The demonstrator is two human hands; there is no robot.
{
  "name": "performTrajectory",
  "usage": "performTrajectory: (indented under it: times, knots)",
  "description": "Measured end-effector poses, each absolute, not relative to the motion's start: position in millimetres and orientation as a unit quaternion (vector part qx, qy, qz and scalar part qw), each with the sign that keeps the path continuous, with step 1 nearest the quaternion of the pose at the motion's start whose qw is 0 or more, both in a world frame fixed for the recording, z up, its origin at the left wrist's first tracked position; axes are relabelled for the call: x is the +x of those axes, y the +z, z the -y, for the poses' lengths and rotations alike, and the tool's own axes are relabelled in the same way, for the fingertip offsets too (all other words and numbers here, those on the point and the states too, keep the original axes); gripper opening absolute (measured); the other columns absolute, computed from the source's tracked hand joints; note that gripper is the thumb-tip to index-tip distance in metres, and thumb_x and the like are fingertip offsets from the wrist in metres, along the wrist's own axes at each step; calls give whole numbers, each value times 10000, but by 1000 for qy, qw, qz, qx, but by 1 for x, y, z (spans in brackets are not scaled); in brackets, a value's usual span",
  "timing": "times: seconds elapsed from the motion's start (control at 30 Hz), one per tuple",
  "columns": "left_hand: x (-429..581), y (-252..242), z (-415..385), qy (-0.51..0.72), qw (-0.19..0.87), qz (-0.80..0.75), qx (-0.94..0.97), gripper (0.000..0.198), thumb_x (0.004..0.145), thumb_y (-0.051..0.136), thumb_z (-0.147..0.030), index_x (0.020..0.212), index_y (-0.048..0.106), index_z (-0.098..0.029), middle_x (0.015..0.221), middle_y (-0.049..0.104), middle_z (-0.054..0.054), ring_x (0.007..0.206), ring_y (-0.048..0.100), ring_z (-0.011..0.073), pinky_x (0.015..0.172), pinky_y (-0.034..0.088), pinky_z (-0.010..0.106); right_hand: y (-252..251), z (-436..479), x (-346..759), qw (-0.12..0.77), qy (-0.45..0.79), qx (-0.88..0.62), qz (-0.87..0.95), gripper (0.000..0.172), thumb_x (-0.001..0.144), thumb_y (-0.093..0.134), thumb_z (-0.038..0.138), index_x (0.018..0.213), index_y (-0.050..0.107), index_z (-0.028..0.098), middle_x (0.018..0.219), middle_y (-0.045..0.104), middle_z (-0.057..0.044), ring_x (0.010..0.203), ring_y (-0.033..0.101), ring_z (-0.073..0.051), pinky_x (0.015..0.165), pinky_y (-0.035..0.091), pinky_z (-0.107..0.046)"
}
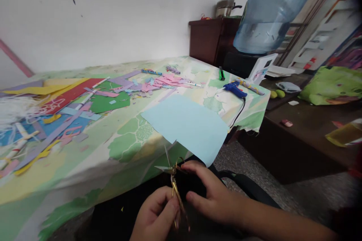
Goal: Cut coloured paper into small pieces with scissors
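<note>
Gold-handled scissors [173, 171] are spread apart below the near edge of the table, their blades pointing up and to the left. My left hand [158, 212] is closed around one of the handles. The fingertips of my right hand [210, 190] are at the other handle, with the thumb held apart below; its remaining fingers are hidden. Just beyond the blades, a light blue sheet of paper [186, 124] lies on the table, its near corner hanging over the edge. A small notch shows in the paper's near edge.
Paper scraps [166, 81], coloured strips and white string [17, 111] cover the table's left and back. A blue glue gun [235, 89] with a black cord lies at the right, near a green-and-black item [221, 74]. A water jug [263, 19] stands behind.
</note>
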State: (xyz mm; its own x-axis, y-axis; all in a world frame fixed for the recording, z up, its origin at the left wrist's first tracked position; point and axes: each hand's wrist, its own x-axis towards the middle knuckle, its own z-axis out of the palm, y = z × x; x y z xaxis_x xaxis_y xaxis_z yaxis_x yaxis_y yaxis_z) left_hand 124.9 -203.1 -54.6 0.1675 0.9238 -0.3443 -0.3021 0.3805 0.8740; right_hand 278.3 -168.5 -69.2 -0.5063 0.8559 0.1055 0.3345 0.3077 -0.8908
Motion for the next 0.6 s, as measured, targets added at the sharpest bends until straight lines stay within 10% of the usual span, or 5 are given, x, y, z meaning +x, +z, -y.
performTrajectory:
  times: [0.6]
  knots:
    - [124, -44, 181, 388, 558, -478, 556, 230, 640, 520, -317, 477, 463, -165, 529, 446, -8, 541, 411, 104, 518, 315, 214, -83, 163, 266, 321, 679, -295, 592, 617, 565, 577, 513, 1009, 282, 202, 881, 394, -32, 769, 399, -128, 681, 343, -270]
